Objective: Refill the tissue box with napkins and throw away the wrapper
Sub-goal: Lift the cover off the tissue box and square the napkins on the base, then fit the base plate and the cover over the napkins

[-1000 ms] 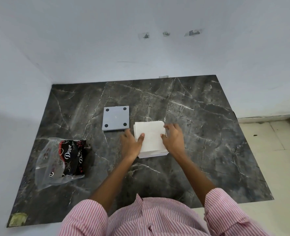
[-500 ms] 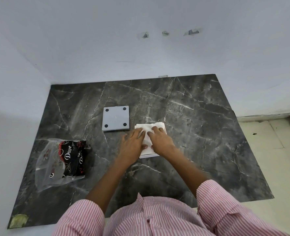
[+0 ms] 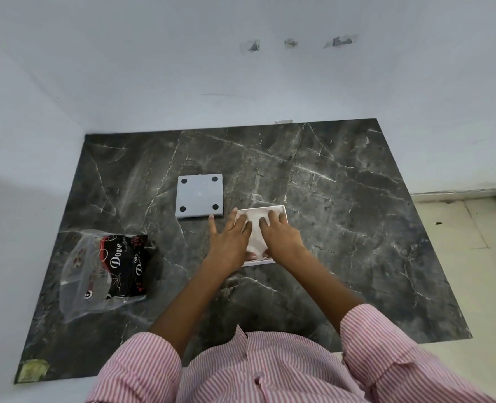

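A white tissue box (image 3: 281,210) lies open on the dark marble table, filled with white napkins (image 3: 255,237). Both hands lie flat on the napkins, fingers spread. My left hand (image 3: 230,238) covers the left side of the stack, with its outer fingers over the box's left rim. My right hand (image 3: 280,235) covers the right side. The box's grey lid (image 3: 199,196), with black dots at its corners, lies flat just to the left and behind. The clear plastic wrapper (image 3: 104,269) with a black "Dove" print lies at the table's left side.
The marble table (image 3: 357,242) sits in a corner, with white walls behind and to the left. A tiled floor (image 3: 479,271) lies beyond its right edge. A yellowish patch (image 3: 33,370) marks the front left corner.
Both hands moved from the sides of the napkin stack onto its top. The stack now sits lower, with the box's rim showing around it.
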